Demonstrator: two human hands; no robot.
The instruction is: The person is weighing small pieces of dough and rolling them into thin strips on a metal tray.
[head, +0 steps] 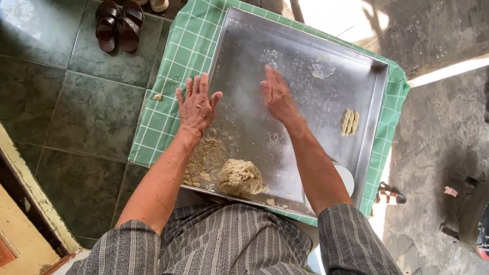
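Flat, both hands (196,105) (277,95) press the floury metal tray (336,48) beyond crumbly dough (240,177).

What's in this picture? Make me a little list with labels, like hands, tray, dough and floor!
left hand: left hand flat, fingers spread, on the tray's left edge
right hand: right hand flat on the tray's floured middle
tray: big metal tray on a green checked cloth
dough: lump of dough near the front edge; small shaped dough piece at the right
floor: dark tiles, brown sandals at the top left
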